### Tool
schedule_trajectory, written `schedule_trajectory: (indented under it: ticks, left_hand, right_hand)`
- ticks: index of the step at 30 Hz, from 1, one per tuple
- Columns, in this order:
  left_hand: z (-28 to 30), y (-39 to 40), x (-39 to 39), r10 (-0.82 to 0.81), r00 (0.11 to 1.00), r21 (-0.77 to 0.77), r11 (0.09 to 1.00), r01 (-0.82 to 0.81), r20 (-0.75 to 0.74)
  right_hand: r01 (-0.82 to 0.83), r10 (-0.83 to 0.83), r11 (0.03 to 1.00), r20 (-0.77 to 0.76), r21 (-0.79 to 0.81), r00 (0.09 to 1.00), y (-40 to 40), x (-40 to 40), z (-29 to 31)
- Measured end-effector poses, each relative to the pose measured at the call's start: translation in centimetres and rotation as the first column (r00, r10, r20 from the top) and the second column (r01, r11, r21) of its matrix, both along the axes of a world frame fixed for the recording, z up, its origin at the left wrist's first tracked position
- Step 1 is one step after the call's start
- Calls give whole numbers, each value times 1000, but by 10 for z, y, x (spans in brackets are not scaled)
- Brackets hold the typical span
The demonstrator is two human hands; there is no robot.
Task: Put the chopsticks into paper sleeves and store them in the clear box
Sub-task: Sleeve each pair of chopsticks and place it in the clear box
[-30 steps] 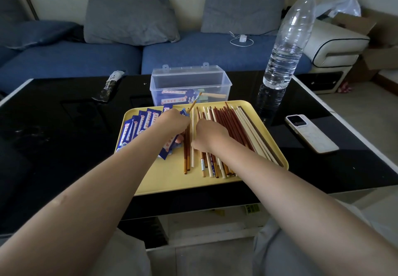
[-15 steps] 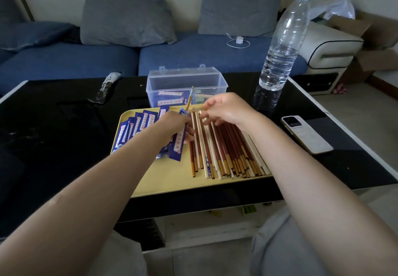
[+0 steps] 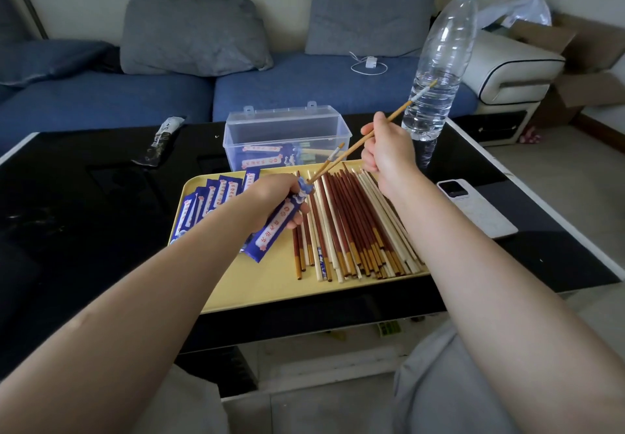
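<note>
Chopsticks lie in a loose row on the right half of a yellow tray, dark red ones in the middle and pale ones at the right edge, their ends pointing near and far. Two more tan chopsticks with white-banded tops are off the tray: the long chopstick is pinched in the curled fingers of the right hand and slants up to the far right, its top in front of the water bottle; the short chopstick slants beside it, and whether the right hand also touches it cannot be told. The lower tips of both meet the open mouth of a blue paper sleeve, which the left hand grips, fingers wrapped round it, above the tray's middle. Spare sleeves are fanned on the left of the tray. The clear box stands just beyond the tray's far edge, lid raised, with filled sleeves lying inside. Tray and box rest on a black table. A white phone lies to the right of the tray and a dark wrapper at the far left. A blue sofa with grey cushions stands behind the table.
</note>
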State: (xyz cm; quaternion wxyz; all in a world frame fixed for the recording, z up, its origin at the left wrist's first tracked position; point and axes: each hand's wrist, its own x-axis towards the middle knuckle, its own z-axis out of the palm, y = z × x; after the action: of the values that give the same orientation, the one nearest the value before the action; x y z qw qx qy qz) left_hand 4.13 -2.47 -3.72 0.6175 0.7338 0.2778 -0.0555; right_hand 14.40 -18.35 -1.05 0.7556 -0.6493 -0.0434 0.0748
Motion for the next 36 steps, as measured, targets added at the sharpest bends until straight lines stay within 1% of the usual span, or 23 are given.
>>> schedule_trajectory:
  ticks: [4,8,11,15,22,26,28,29,31,32,34,36]
  left_hand:
    - [1,1,-1,-119,993,30,992,119,-3]
    - [1,-2,-1,-170,985,19,985,169,11]
    - [0,-1,-1,-178,984,-8,984,177,-17]
    - [1,-2,0,-163,984,37,986,165,-69]
    - [-4,0,2,-168,985,28,985,169,-35]
    - [-3,-2,1,-169,985,-2,986,169,14]
    - [-1,-5,-1,-209,977,-7,978,209,37]
    - [0,-6,-2,-223,974,-12,975,224,51]
    - [0,-5,-1,-234,970,-34,971,236,69]
    - [0,-4,-1,-242,967,-48,968,245,76]
    - [-1,-4,1,-271,958,-74,958,278,96]
    - [-2,-4,2,-285,951,-85,951,296,121]
  right_hand:
    - [32,-33,999,-26,-32,999,-5,4,1]
    - [5,-5,995,-1,-104,1000,-3,6,-7]
    - [-2,5,992,23,-125,1000,-3,5,-7]
    - [15,-14,995,10,-94,1000,-6,5,-1]
    - [-46,45,994,-13,-99,999,-5,5,-3]
    - [-62,61,994,-11,-95,998,-4,7,-5]
    - [-101,103,984,2,-145,995,-3,5,-7]
    - [-111,118,971,23,-211,993,-2,2,-6]
    - [-64,104,929,93,-364,990,0,-2,-5]
    - [-32,90,918,127,-396,988,1,-3,-4]
    - [-35,94,926,138,-377,986,2,-4,-6]
    - [-109,150,926,86,-361,985,1,-4,-8]
